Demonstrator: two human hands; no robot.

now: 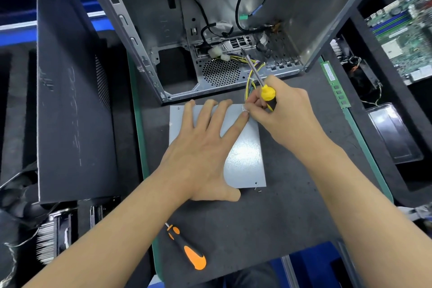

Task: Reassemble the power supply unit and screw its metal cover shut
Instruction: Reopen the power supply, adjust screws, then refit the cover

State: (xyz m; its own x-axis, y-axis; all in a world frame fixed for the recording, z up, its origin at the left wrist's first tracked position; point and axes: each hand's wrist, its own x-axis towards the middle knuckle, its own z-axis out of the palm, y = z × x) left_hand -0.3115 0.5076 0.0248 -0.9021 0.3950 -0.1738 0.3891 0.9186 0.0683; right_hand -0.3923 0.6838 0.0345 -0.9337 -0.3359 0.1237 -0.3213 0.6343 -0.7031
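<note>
Right hand (284, 110) gripping yellow screwdriver (268, 97), left hand (205, 145) flat on metal cover (245, 154)

grey metal cover (245, 154), yellow-black screwdriver (268, 96), orange-black screwdriver (187, 248)

Open computer case (233, 18), orange-handled screwdriver (187, 248), motherboard (406, 30), RAM stick (335, 84).

Left hand (205, 147) lies flat, fingers spread; right hand (280, 110) curled, fingertips pinching.
</note>
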